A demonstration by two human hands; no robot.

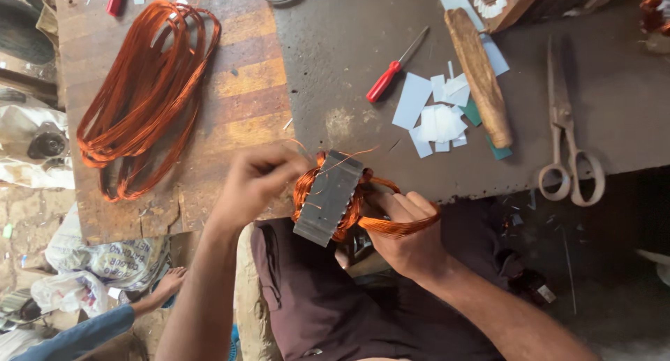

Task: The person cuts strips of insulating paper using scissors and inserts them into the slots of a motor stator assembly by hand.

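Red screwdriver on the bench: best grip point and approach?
Take the screwdriver by its red handle, the thick lower-left end, probably from above, fingers across its width. It lies flat on the grey bench, slanted, with the thin metal shaft pointing up-right. Bare bench shows on both sides of the handle; the paper scraps lie just to the right.

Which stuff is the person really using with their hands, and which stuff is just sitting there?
In use:
left hand
right hand
metal motor core
copper wire wound on it

Lying about:
loose wire bundle
red screwdriver
scissors
wooden stick
paper scraps
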